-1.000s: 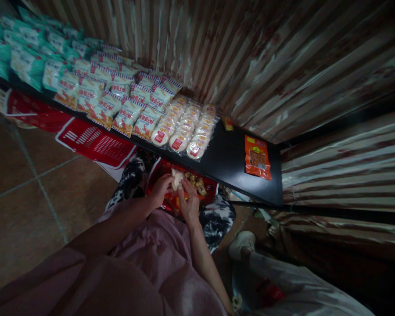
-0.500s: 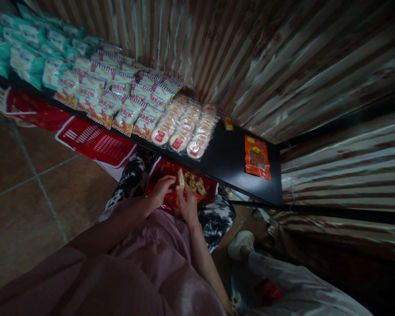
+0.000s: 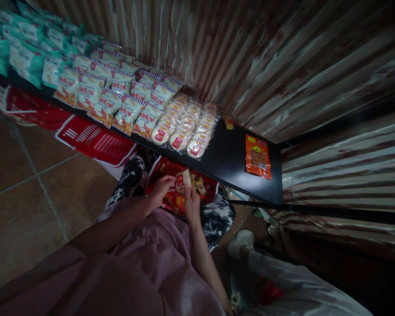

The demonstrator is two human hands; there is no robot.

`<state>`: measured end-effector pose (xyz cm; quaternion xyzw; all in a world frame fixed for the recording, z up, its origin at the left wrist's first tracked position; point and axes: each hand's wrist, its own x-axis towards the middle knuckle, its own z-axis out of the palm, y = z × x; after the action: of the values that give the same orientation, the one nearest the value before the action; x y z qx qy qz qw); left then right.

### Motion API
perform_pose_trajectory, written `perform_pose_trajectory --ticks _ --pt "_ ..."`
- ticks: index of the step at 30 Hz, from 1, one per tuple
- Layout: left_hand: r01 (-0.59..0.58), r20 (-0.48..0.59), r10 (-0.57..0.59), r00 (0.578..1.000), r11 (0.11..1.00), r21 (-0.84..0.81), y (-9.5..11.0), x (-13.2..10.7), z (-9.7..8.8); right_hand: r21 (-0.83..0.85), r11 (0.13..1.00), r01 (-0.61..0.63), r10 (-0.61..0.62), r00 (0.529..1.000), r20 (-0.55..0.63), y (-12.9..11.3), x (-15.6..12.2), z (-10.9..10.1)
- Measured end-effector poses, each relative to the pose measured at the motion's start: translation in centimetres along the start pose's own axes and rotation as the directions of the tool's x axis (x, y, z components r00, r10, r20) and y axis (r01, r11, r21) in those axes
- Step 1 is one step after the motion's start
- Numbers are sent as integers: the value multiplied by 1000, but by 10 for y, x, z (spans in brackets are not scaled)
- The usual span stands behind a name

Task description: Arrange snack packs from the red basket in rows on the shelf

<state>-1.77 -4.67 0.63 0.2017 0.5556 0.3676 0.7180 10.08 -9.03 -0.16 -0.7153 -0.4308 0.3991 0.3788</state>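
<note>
The packet (image 3: 182, 180) is small and whitish, with a red label on the left part of its face. It is held in the air, a little below and left of the frame's centre — the labelled face is turned up, and the packet stands somewhat tilted. Its lower right part is hidden; the fine print is too blurred to read.

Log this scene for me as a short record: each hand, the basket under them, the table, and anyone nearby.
Right hand: holding a wrapped white snack with a red label
Left hand: fingers at the snack's edge, grip unclear
Red basket: below the hands, gold-wrapped packets inside
Black table, picture left to right: teal bags, striped-top white bags, wrapped round white snacks, small yellow packet, orange packet
Nearby: another person's white shoe, lower right
</note>
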Motion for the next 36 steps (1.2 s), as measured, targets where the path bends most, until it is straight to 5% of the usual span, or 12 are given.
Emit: perform_pose_trajectory --ticks 12,24,36 --pt "-1 -6 1 1000 1000 26 -3 1 0 190 981 -39 54 996 -76 10 4 0" --pt "-40 -72 42 997 999 33 -8 7 -2 119 992 -52 55 998 -25 14 9 -6" --pt "-56 -114 65 991 995 81 -16 13 -8 50 999 -4 -11 957 290 1 25 -36"
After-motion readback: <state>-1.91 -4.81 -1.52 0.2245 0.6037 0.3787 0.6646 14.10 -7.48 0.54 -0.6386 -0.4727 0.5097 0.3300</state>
